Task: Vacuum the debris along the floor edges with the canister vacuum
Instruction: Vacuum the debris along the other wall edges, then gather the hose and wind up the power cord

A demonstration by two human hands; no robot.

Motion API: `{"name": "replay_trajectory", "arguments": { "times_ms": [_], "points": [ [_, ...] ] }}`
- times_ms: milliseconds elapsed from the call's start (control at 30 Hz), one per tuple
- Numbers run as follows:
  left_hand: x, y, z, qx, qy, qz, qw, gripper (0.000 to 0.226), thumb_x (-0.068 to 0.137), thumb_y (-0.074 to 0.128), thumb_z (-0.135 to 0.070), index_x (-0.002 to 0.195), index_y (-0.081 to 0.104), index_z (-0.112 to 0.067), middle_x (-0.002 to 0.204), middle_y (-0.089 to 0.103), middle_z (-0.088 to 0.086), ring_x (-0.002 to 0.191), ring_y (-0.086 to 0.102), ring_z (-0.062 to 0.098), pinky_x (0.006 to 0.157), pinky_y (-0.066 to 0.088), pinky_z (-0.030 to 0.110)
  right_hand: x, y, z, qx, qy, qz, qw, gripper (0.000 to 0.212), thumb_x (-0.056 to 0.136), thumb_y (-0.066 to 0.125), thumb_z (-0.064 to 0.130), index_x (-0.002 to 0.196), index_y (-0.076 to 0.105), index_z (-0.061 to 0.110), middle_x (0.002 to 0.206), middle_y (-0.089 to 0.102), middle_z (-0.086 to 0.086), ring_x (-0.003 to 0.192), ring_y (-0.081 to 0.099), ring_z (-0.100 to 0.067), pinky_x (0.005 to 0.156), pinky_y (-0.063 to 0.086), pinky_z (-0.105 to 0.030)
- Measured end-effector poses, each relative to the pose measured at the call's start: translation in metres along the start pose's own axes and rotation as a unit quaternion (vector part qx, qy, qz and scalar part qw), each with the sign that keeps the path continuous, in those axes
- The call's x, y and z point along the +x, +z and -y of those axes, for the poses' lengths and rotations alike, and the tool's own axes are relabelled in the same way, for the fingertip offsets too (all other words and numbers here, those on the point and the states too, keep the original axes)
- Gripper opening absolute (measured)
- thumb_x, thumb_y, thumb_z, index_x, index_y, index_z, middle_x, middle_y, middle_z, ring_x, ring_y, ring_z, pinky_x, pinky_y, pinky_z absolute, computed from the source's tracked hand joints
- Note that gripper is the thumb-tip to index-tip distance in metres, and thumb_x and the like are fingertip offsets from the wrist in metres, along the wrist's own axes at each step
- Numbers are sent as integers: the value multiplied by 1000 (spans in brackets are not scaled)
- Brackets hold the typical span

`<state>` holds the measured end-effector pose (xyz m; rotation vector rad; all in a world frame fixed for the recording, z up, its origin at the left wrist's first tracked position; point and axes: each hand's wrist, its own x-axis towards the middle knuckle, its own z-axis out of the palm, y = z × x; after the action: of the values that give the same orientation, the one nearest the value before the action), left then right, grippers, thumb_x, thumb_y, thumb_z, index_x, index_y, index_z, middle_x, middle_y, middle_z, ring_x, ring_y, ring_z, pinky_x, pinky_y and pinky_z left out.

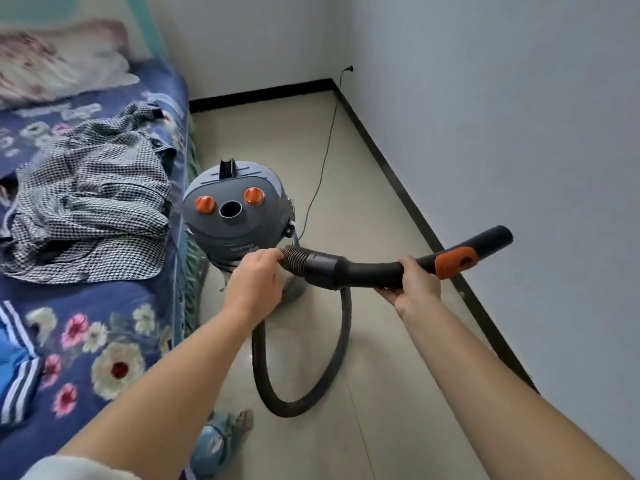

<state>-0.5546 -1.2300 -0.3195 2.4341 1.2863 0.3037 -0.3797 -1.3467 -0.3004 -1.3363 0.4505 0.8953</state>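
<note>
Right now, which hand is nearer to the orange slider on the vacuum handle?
Right. The right hand grips the curved black handle just beside the orange slider. The left hand holds the ribbed hose at the handle's opposite end, farther away.

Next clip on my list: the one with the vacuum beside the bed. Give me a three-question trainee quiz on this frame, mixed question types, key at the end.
1. True or false: the right hand grips the curved black handle.
2. Multiple choice: where does the left hand hold the hose? A) at its ribbed end by the handle's collar; B) at the loop on the floor; C) at the round opening on the vacuum's lid.
3. Fill in: the vacuum stands on the floor right beside the ____.

Key: 1 true; 2 A; 3 bed.
</note>
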Motion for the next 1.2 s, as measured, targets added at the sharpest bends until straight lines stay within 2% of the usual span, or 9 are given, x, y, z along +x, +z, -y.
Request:
{"name": "replay_trajectory", "arguments": {
  "times_ms": [133, 267, 400, 500, 667, 767, 967, 1067, 1200],
  "points": [
    [31, -18, 73, 32, -119, -22, 992, 37, 87, 51, -7, 125, 52, -6, 123, 56, 13, 116, 47, 30, 95, 38, 37, 22, 83, -13, -92, -23, 15, 995, 46, 88, 60, 11, 128, 39, 3, 121, 51, -13, 112, 53, -37, 80, 54, -49],
    [78, -23, 120, 38, -202, -27, 978, 30, 87, 51, -11, 116, 55, -5, 116, 57, 14, 111, 48, 32, 88, 40, 38, 58, 164, -28, -183, -44, 32, 982, 43, 86, 61, 10, 124, 41, 3, 119, 54, -15, 110, 55, -36, 82, 53, -51],
    [136, -16, 162, 64, -248, -15, 967, 24, 89, 49, -16, 109, 54, -5, 113, 56, 15, 108, 48, 33, 82, 42, 38, 100, 246, -45, -234, -45, 77, 968, 37, 86, 62, 15, 117, 43, 5, 109, 55, -12, 100, 57, -34, 83, 53, -52],
    [178, -2, 194, 58, -275, -12, 960, 25, 90, 49, -19, 110, 56, -5, 114, 56, 16, 110, 49, 34, 83, 43, 40, 135, 296, -61, -266, -58, 75, 959, 48, 86, 62, 18, 127, 40, 4, 113, 55, -11, 104, 57, -35, 90, 50, -53],
    [225, 20, 232, 35, -278, 10, 960, 34, 94, 48, -25, 119, 54, -3, 120, 55, 16, 115, 48, 33, 89, 41, 39, 176, 339, -72, -275, -50, 25, 960, 51, 88, 60, 21, 131, 37, 6, 120, 54, -15, 105, 56, -35, 94, 48, -49],
    [256, 26, 252, 33, -261, 13, 965, 34, 94, 50, -30, 114, 55, -3, 115, 55, 16, 111, 49, 32, 85, 42, 39, 189, 359, -81, -290, -67, 13, 955, 47, 90, 57, 22, 130, 37, 7, 109, 52, -10, 91, 52, -26, 93, 49, -43],
    [280, 34, 267, 26, -202, 29, 979, 35, 92, 52, -35, 107, 57, -3, 109, 57, 14, 105, 51, 31, 80, 40, 38, 194, 382, -94, -314, -90, -32, 945, 46, 91, 55, 23, 130, 36, 6, 107, 50, -9, 87, 51, -24, 78, 46, -32],
    [290, 31, 268, 30, -210, 38, 977, 32, 93, 50, -33, 107, 55, -4, 110, 57, 13, 103, 53, 31, 77, 39, 36, 192, 388, -95, -337, -103, -43, 935, 44, 91, 54, 23, 127, 35, 6, 104, 49, -7, 85, 51, -23, 77, 46, -32],
    [298, 33, 270, 43, -212, 65, 974, 32, 94, 49, -32, 105, 57, -3, 110, 57, 14, 102, 54, 32, 78, 40, 35, 194, 388, -96, -350, -100, -67, 929, 44, 90, 54, 24, 125, 35, 6, 105, 49, -9, 89, 53, -27, 90, 50, -42]
  ]
}}
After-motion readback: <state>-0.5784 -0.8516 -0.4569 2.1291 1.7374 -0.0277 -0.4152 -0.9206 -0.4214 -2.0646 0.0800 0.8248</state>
